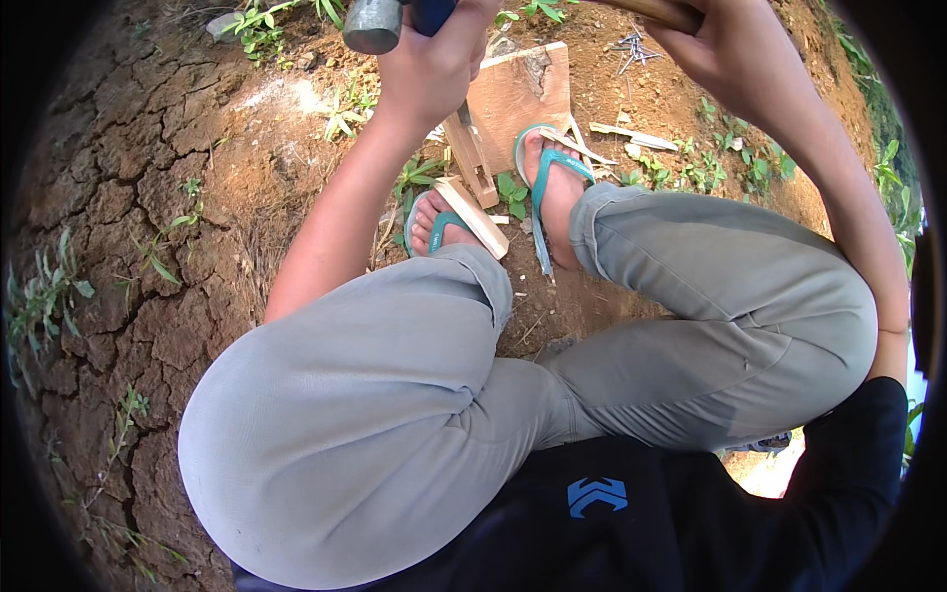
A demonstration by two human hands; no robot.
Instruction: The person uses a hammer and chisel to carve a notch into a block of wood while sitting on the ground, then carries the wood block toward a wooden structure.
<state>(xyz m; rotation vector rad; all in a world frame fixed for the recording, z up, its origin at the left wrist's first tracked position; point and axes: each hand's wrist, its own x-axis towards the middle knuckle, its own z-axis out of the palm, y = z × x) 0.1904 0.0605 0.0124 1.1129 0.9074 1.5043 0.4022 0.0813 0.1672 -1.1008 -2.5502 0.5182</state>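
The notched wood strip [466, 156] lies just below the left hand [434, 64] – well apart from the right hand [691, 39]. Left fingers wrap a dark-blue handle [431, 15], a metal cylinder [373, 28] beside it; the right hand grips a wooden handle [663, 10] – cropped above. A wide board [508, 99] adjoins the strip; nails [634, 51] lie farther right.

Grey-headed hammer [372, 29] above notched wooden strip [462, 150]

cracked brown soil [109, 128] | green weeds [258, 37] | grey stone [223, 27] near weeds
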